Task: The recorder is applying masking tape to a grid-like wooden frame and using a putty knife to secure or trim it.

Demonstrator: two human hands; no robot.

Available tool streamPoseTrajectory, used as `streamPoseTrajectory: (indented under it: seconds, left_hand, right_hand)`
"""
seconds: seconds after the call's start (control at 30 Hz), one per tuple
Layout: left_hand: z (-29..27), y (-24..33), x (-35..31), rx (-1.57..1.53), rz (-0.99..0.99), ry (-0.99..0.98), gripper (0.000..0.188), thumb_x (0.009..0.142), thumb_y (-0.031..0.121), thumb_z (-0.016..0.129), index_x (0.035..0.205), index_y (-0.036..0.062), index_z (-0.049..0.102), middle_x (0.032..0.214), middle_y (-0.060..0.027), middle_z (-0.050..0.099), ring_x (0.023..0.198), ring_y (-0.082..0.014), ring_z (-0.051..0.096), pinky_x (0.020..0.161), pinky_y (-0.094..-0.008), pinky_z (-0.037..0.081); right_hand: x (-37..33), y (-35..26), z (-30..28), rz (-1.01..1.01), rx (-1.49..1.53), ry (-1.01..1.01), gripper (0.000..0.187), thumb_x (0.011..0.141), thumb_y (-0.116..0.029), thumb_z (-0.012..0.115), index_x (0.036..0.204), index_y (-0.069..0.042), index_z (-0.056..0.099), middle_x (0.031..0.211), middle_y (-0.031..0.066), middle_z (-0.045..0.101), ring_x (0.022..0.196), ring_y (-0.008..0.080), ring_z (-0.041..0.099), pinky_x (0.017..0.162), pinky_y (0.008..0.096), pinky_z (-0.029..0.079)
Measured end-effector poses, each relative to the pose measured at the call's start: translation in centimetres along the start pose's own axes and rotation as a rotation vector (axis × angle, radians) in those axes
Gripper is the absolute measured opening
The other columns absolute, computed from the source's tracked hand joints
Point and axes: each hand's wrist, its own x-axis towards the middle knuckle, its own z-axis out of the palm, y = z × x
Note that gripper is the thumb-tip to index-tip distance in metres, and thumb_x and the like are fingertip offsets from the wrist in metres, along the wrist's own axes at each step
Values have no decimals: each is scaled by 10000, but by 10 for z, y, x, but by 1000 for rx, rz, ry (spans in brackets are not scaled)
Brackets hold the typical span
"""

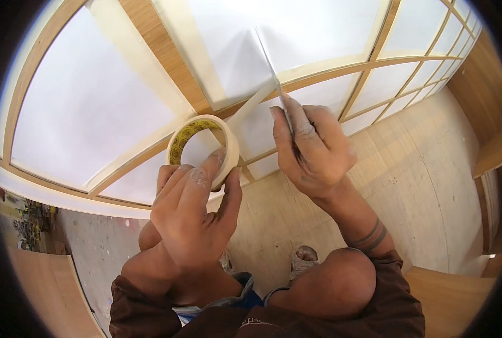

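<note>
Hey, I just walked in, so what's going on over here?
A person is working with tape in front of a wood-framed panel with white panes. Their left hand holds a roll of pale tape, and their right hand grips what looks like a thin flat blade. A strip of tape runs from the roll up to the blade, not yet cut off. Pale bands line some pane edges.

Fisheye head cam looks dn, close abv L hand (pixel 192 197) & R hand (pixel 319 145).
</note>
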Motion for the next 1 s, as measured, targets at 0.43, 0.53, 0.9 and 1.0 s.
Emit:
streamPoseTrajectory:
  seconds: [0.43, 0.53, 0.9, 1.0]
  left_hand:
    - [11, -9, 2, -46, 56, 55, 387, 773, -68, 836, 1137, -86, 706, 820, -121, 715, 639, -244, 641, 656, -359, 455]
    - [6, -3, 2, -44, -5, -5, 386, 785, -109, 833, 1149, -75, 708, 964, -205, 777, 847, -307, 734, 770, -379, 564]
    - [-22, -10, 3, -13, -36, -160, 217, 776, -29, 790, 976, -4, 711, 799, -152, 698, 762, -300, 690, 711, -386, 536]
    - [-24, -12, -5, 37, -59, -118, 178, 800, -3, 816, 946, -6, 715, 765, -145, 681, 685, -254, 673, 629, -347, 518]
  right_hand:
    - [0, -21, 13, -11, 100, -77, 552, 738, 43, 834, 1273, 99, 709, 942, 128, 662, 700, 218, 673, 565, 321, 559]
    - [-2, -20, 15, -29, 137, -75, 612, 721, 16, 834, 1300, 123, 670, 952, 129, 633, 688, 234, 657, 549, 344, 558]
    - [-6, -17, 8, 47, 156, -64, 567, 730, 0, 851, 1277, 78, 725, 917, 122, 642, 693, 238, 660, 562, 345, 543]
    - [-8, -12, 13, 30, 176, -22, 561, 743, -5, 861, 1284, 67, 728, 918, 124, 650, 701, 238, 663, 567, 339, 540]
